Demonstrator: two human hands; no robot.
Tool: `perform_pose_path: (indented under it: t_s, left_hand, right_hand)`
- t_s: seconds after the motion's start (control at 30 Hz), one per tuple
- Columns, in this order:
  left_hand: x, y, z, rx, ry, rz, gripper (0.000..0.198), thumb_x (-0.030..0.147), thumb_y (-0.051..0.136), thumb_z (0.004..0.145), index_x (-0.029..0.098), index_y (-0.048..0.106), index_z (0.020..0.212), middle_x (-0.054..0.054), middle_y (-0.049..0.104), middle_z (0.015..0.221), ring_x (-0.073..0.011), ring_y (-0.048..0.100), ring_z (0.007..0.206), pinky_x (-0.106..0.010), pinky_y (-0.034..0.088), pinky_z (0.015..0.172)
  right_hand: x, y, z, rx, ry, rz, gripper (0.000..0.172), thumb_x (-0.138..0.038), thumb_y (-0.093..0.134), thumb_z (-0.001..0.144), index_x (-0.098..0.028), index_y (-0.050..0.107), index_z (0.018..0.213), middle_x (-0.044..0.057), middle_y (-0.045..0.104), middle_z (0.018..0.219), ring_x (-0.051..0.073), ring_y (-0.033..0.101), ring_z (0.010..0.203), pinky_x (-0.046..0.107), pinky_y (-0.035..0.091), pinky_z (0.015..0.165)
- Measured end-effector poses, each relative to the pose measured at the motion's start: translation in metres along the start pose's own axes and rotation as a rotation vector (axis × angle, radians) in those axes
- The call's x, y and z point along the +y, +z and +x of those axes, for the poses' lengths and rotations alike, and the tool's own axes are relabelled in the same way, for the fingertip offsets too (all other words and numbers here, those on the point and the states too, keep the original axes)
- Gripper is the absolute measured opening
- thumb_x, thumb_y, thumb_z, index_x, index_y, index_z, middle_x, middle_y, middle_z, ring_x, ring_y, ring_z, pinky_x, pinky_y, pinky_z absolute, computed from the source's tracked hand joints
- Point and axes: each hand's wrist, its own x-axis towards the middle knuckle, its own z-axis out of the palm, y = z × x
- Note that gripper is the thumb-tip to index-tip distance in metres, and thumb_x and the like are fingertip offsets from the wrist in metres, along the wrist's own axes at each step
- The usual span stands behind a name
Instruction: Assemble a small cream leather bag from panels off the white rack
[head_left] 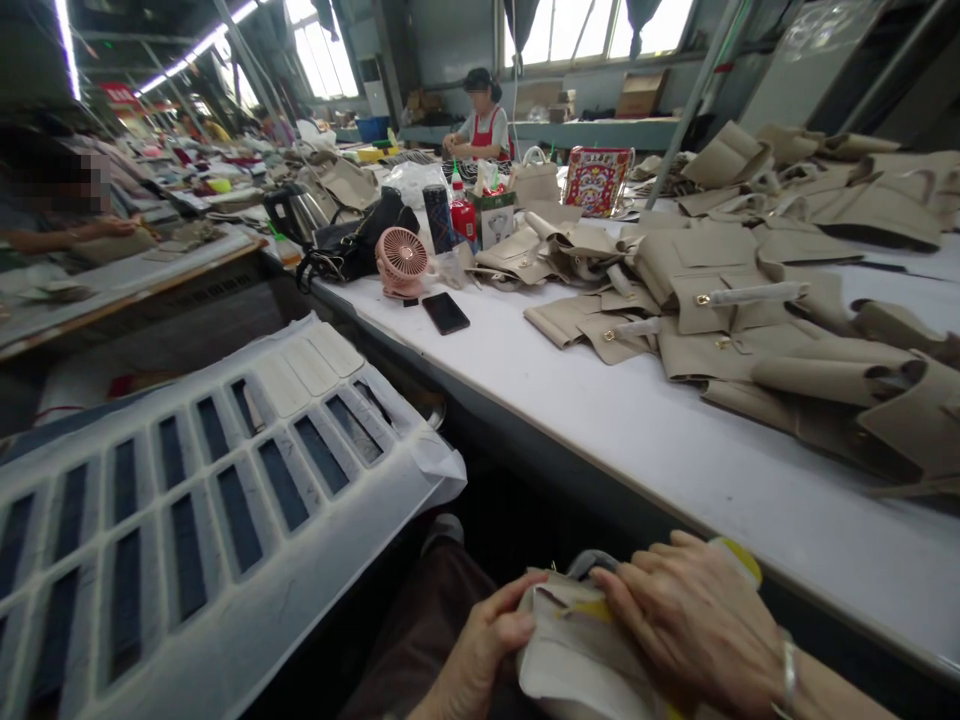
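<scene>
A beige handbag (574, 665), seemingly leather, is held over my lap at the bottom of the head view. My left hand (484, 645) pinches its left edge, thumb on the near face. From the right, my right hand (686, 610) lies across its top, fingers bent and pressed on it beside a grey wrapped handle (592, 562). Bits of yellow show on the bag between my hands. A yellow rounded thing (741, 560) sticks out behind my right hand; its kind cannot be made out. The bag's lower part is cut off by the frame.
Beige bag pieces (727, 290) pile up on the white table (480, 370). A phone (445, 313), a pink fan (403, 260) and a red bottle (463, 215) stand farther back. To the left lies a white slotted panel (300, 560). A person in a red apron (487, 135) sits beyond.
</scene>
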Motion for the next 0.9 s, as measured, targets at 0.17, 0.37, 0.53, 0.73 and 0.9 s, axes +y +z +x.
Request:
perform_pose_path:
  t_s: [0.17,0.37,0.53,0.73,0.9]
  left_hand:
    - [0.001,0.000,0.002,0.107,0.112,0.146,0.065,0.051,0.071,0.069,0.015,0.067,0.122,-0.012,0.040,0.150,-0.0379,0.030,0.140,-0.043,0.026,0.115]
    - [-0.006,-0.005,0.007,0.078,0.127,0.153,0.063,0.052,0.071,0.073,0.014,0.065,0.122,-0.012,0.067,0.113,-0.0329,0.057,0.113,-0.039,0.041,0.099]
    - [-0.016,-0.007,0.011,0.105,0.213,0.040,0.069,0.050,0.074,0.071,0.017,0.057,0.130,-0.012,0.064,0.122,-0.0309,0.059,0.113,-0.037,0.044,0.096]
    - [-0.013,0.002,0.006,0.250,0.276,0.007,0.087,0.045,0.079,0.070,0.020,0.042,0.144,-0.011,0.056,0.137,-0.0304,0.045,0.133,-0.036,0.041,0.108]
    - [-0.018,0.005,0.000,0.327,0.344,0.135,0.091,0.050,0.073,0.077,0.019,0.030,0.150,-0.010,0.052,0.142,-0.0273,0.048,0.131,-0.034,0.042,0.108]
  right_hand:
    - [0.020,0.001,0.041,-0.051,-0.091,0.024,0.058,-0.040,0.024,0.103,-0.024,0.059,0.060,-0.001,0.064,0.058,0.015,0.054,0.055,0.037,0.017,0.064]
    - [0.001,0.026,0.102,-0.090,-0.496,0.013,0.060,-0.045,0.023,0.101,-0.021,0.057,0.058,0.001,0.065,0.058,0.014,0.046,0.051,0.037,0.014,0.062]
    - [0.000,0.033,0.108,-0.119,-0.597,0.036,0.058,-0.044,0.024,0.100,-0.021,0.056,0.058,0.002,0.063,0.055,0.014,0.043,0.049,0.037,0.014,0.062]
    - [-0.006,0.031,0.113,-0.072,-0.688,0.036,0.051,-0.043,0.030,0.098,-0.021,0.053,0.058,0.002,0.062,0.055,0.015,0.043,0.048,0.038,0.013,0.061]
    - [-0.011,0.031,0.121,-0.083,-0.740,0.036,0.051,-0.043,0.032,0.097,-0.020,0.053,0.056,0.003,0.061,0.053,0.015,0.044,0.048,0.038,0.015,0.061]
